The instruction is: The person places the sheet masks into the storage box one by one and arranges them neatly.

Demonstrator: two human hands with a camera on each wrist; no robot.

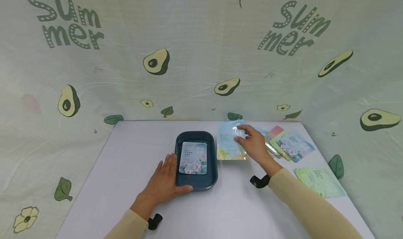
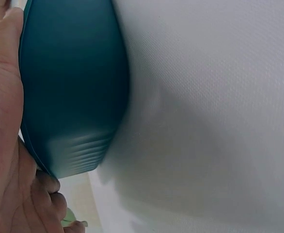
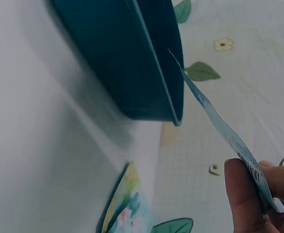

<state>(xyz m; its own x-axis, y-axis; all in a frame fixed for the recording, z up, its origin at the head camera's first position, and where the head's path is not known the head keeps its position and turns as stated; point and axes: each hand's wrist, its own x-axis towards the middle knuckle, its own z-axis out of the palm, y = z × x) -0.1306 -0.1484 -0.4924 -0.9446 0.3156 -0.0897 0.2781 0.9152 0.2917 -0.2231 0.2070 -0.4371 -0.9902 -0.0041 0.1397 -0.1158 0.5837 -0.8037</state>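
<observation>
A dark teal tray [image 1: 212, 177] stands mid-table, and a blue-grey sachet [image 1: 193, 158] with pink flowers lies flat inside it. My left hand [image 1: 162, 183] rests against the tray's left side, fingers extended along the rim and thumb at the near left corner. In the left wrist view, that hand [image 2: 6, 111] touches the rim above the tray's outer wall [image 2: 76, 82]. Just right of the tray, my right hand [image 1: 254, 144] pinches a light blue sachet [image 1: 228, 141] between thumb and fingers. The right wrist view shows this sachet [image 3: 219, 126] edge-on, raised above the table.
Beyond my right hand lie several overlapping sachets, a blue floral one [image 1: 296, 146] on top. A green sachet [image 1: 321, 183] lies apart near the table's right edge. A cloth backdrop [image 1: 195, 32] printed with avocados rises behind the white table [image 1: 132, 148].
</observation>
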